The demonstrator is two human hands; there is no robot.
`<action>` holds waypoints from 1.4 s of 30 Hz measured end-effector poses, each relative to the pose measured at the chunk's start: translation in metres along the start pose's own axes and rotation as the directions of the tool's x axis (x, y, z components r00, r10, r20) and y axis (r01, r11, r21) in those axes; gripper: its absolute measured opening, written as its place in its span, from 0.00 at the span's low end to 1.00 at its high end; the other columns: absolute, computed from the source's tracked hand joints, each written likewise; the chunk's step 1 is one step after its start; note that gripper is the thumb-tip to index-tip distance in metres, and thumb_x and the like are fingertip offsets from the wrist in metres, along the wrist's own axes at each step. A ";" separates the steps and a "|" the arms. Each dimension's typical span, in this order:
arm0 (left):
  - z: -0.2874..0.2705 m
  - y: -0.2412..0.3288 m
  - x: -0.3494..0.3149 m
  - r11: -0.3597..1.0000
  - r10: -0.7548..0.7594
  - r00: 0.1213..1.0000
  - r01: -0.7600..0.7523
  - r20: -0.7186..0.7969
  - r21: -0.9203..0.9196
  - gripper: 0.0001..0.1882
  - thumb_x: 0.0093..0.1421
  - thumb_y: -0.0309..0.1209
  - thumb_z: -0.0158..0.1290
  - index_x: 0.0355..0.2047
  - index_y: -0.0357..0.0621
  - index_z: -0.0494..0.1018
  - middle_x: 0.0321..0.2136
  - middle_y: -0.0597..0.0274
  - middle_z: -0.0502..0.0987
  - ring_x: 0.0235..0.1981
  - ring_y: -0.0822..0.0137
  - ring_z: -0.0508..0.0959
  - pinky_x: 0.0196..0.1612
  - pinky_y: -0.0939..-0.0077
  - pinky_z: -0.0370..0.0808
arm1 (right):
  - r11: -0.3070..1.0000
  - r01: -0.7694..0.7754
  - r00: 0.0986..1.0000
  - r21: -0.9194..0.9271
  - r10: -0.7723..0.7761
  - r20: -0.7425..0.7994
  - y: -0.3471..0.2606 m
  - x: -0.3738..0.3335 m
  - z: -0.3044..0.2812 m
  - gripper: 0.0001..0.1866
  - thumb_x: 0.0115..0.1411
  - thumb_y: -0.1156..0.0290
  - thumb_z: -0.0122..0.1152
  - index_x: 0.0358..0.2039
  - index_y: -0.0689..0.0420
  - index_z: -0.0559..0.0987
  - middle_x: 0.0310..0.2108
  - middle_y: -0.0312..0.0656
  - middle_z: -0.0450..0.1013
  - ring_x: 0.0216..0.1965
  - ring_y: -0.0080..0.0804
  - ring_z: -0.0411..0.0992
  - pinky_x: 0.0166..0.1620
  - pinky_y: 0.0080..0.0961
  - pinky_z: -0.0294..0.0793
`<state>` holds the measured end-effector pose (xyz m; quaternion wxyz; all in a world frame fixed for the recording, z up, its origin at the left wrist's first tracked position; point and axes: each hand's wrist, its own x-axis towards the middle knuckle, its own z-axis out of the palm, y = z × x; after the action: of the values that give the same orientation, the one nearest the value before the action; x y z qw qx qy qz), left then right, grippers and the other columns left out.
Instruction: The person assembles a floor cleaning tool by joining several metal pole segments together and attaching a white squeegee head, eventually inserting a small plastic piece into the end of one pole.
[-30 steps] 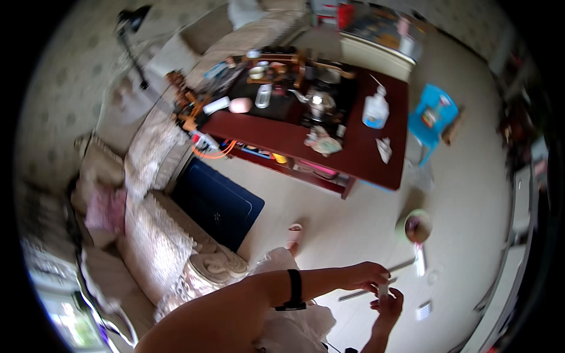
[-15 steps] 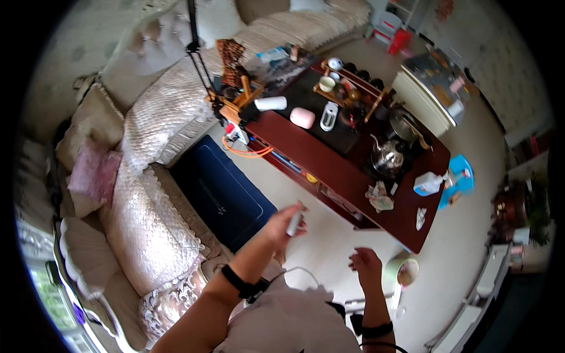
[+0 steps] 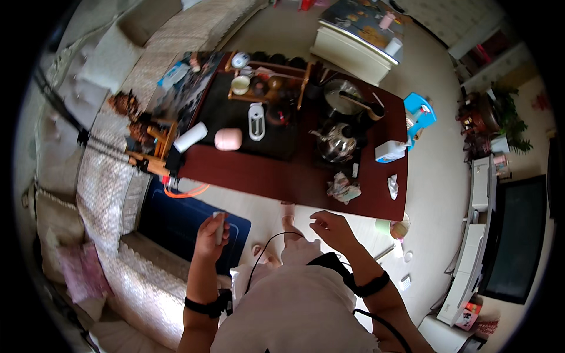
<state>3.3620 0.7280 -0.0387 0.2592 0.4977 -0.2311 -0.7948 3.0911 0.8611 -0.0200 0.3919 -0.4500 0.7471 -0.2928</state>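
My left hand (image 3: pixel 207 240) is closed round a small white oblong object (image 3: pixel 219 227), whose exact kind I cannot make out; it is held upright above the blue mat (image 3: pixel 229 259). My right hand (image 3: pixel 334 230) hangs just off the near edge of the dark red table (image 3: pixel 253 179), its fingers loosely bent and a little apart, with nothing seen in them. Nearest to it on the table lies a crumpled cloth (image 3: pixel 344 188). A pink rounded case (image 3: pixel 228 139), a white cylinder (image 3: pixel 190 137) and a white oval device (image 3: pixel 256 122) lie farther back.
A steel kettle (image 3: pixel 336 144), a pot (image 3: pixel 343 97), a white bottle (image 3: pixel 391 151) and a wooden rack (image 3: pixel 276 67) with cups stand on the table. A pale green bin (image 3: pixel 384 226), a blue stool (image 3: pixel 422 117), a sofa (image 3: pixel 109 176) and a television (image 3: pixel 511 238) surround it.
My view has swung to the right, and I face the table more squarely. My left hand still holds the white object, now more upright; my right hand has risen closer to the table edge.
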 end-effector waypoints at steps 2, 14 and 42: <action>0.010 0.020 0.017 0.995 0.067 0.997 -0.064 -0.045 0.080 0.17 0.51 0.43 0.50 0.33 0.42 0.67 0.18 0.68 0.66 0.15 0.78 0.64 0.15 0.87 0.58 | 0.993 0.079 0.993 -0.091 -0.086 -0.075 0.005 0.033 -0.030 0.12 0.48 0.64 0.55 0.32 0.56 0.74 0.24 0.41 0.72 0.26 0.33 0.71 0.29 0.24 0.69; 0.103 0.043 0.138 0.948 -0.080 0.977 0.135 -0.196 0.288 0.13 0.53 0.40 0.47 0.30 0.42 0.68 0.15 0.66 0.67 0.11 0.76 0.64 0.12 0.85 0.57 | 0.942 -0.269 0.746 0.199 0.335 -0.576 0.125 0.305 -0.344 0.15 0.50 0.61 0.53 0.32 0.60 0.74 0.22 0.40 0.70 0.22 0.26 0.68 0.25 0.23 0.68; 0.144 0.042 0.207 0.627 -0.024 0.980 -0.139 0.198 0.766 0.15 0.46 0.28 0.56 0.36 0.39 0.70 0.23 0.67 0.71 0.26 0.76 0.70 0.30 0.81 0.68 | 0.947 -0.229 0.862 -0.227 0.089 -0.499 0.109 0.312 -0.352 0.03 0.43 0.76 0.45 0.20 0.60 0.67 0.19 0.42 0.67 0.24 0.32 0.67 0.28 0.27 0.65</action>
<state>3.1614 0.5790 -0.0947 0.0219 0.4753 -0.5900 -0.6522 2.6542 0.6562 -0.0234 0.1492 -0.3494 0.8895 -0.2539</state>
